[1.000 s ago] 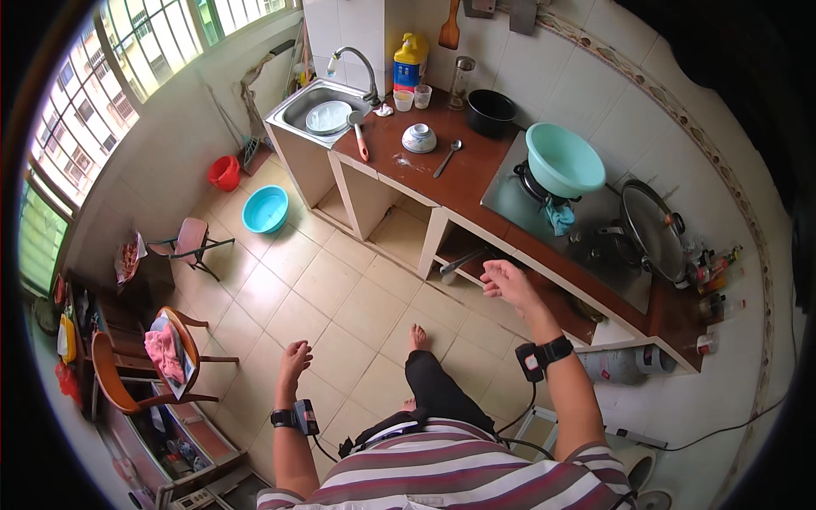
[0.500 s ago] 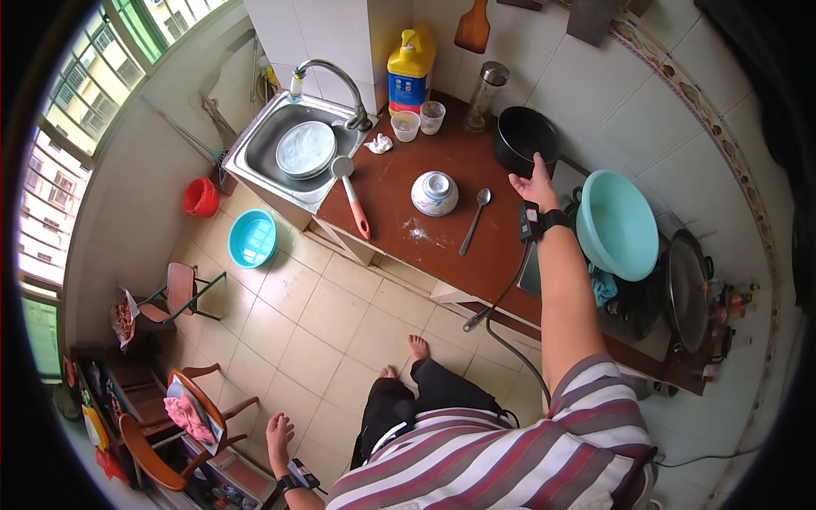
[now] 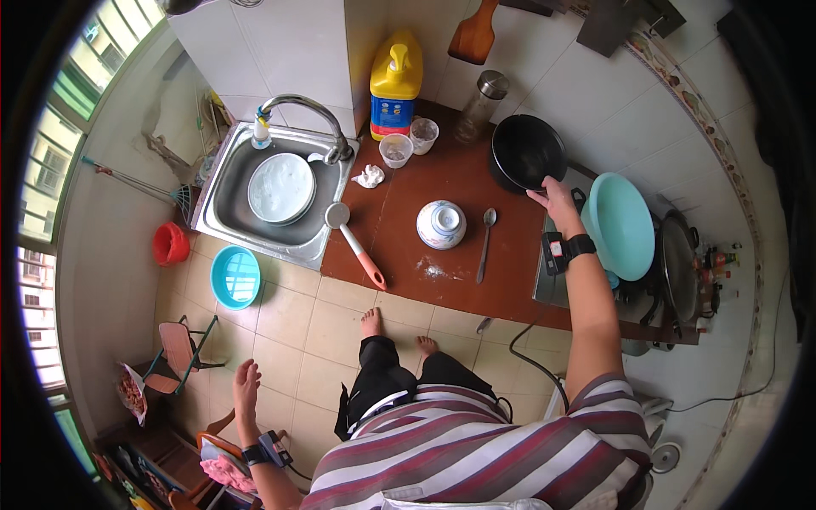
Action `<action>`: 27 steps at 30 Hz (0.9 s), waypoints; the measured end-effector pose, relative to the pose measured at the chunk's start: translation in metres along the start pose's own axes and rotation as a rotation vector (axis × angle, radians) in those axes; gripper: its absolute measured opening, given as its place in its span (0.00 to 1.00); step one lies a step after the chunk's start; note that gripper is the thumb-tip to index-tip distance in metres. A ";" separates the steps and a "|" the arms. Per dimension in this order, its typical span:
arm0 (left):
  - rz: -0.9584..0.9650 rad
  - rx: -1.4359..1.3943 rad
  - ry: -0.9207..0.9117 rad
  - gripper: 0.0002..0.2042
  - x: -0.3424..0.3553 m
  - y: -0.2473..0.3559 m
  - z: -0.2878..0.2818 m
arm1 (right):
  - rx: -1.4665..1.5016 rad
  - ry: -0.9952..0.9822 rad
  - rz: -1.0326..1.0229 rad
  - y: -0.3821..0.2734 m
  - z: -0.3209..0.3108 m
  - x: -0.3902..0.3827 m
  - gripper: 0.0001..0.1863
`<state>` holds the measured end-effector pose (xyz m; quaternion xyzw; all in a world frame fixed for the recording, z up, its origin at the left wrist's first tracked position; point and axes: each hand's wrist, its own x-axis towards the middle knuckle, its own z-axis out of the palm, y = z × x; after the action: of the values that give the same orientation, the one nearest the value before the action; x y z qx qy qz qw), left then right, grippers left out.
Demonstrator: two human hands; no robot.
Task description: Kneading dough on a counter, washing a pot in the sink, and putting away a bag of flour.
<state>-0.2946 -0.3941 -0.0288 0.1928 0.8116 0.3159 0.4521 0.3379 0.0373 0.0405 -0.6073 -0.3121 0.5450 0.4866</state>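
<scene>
At the right side of the counter, my right hand grips the near rim of a black pot, thumb on the outside and fingers over the edge. The pot stands upright near the wall. My left hand hangs over the floor with loosely extended fingers, holding nothing. An upside-down patterned bowl rests mid-counter, and a metal spoon lies to its right. White powder is scattered in front of the bowl. A ladle with an orange handle lies by the sink.
Stacked white dishes sit in the steel sink. Behind the bowl are a yellow jug, two plastic cups, crumpled tissue and a glass bottle. A turquoise basin leans at right. A blue basin stands on the floor.
My body has shifted left and closer to the counter. My right hand has come lower along the pot's rim, and my left hand has risen.
</scene>
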 end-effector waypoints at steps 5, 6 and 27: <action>0.334 0.020 -0.292 0.17 0.043 0.132 0.046 | -0.337 0.054 0.048 -0.053 0.020 -0.060 0.09; 0.361 0.038 -0.394 0.17 0.040 0.163 0.067 | -0.404 0.044 0.068 -0.059 0.020 -0.074 0.10; -0.374 -1.323 -1.331 0.41 -0.005 0.180 0.191 | -0.771 -0.510 0.366 -0.013 0.167 -0.271 0.15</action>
<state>-0.1243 -0.2019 0.0229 -0.0946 0.0628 0.4587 0.8813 0.1214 -0.1626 0.1610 -0.6350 -0.4885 0.5977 0.0313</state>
